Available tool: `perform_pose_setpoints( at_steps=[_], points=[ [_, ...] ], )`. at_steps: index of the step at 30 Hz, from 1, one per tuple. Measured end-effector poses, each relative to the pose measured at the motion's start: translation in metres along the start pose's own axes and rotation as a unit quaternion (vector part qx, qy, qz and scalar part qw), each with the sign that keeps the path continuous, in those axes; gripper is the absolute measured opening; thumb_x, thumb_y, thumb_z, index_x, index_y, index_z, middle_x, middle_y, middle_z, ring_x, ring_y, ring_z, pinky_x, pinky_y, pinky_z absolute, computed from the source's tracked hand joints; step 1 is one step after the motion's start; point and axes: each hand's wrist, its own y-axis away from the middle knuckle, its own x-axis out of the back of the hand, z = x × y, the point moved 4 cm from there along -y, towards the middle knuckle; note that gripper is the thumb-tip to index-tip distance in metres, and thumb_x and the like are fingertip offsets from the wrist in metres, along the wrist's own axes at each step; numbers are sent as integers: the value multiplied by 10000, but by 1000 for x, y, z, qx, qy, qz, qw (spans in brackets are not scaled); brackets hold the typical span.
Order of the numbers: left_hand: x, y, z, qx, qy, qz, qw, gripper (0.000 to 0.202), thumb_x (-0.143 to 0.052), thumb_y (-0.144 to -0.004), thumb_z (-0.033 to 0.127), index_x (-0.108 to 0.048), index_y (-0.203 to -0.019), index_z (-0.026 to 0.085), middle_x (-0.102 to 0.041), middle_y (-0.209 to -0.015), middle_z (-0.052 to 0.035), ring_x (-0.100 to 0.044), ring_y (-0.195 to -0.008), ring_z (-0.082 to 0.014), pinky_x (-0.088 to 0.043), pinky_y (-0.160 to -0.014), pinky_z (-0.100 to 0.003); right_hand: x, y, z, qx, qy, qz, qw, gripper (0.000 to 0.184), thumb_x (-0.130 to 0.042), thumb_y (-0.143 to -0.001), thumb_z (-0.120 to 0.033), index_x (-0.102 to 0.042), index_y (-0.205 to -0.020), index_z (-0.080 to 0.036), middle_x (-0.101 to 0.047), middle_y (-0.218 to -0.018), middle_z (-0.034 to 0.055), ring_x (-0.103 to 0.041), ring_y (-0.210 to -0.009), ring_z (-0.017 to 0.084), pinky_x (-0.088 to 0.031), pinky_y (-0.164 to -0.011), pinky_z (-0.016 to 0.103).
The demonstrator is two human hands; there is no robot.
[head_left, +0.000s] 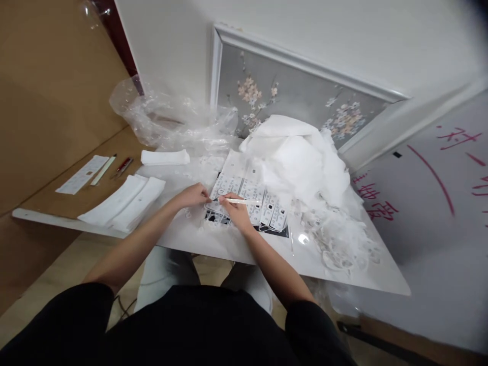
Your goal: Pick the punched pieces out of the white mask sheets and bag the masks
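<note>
In the head view, my right hand (235, 210) is closed round a slim white pen-like tool (246, 202). Its dark tip points left, close to my left hand. My left hand (194, 197) is closed, fingertips pinched at the left corner of the patterned white pieces (249, 190); what sits between them is too small to make out. These pieces lie side by side in strips, with many small holes and cut shapes. Under their front edge shows a black-and-white sheet (217, 217).
A heap of white fabric-like sheets (293, 152) rises behind right, with white scraps (343, 244) before it. Clear plastic (171, 122) lies behind left. White strips (118, 201), a red-handled tool (124, 165) and a pale green stick (103, 170) lie left. A framed picture (301, 84) leans behind.
</note>
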Motion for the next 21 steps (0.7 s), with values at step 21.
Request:
perform_pose_setpoints(
  at_steps=[21],
  points=[
    [-16, 22, -15, 112, 166, -86, 976, 702, -944, -602, 328, -503, -1132, 196, -694, -683, -4, -656, -546, -197, -528, -557, -306, -9, 6, 19, 18, 52, 1, 998, 341, -648, -906, -524, -626, -754, -219, -601, -710, -7, -528, -718, 161, -405, -724, 294]
  ],
)
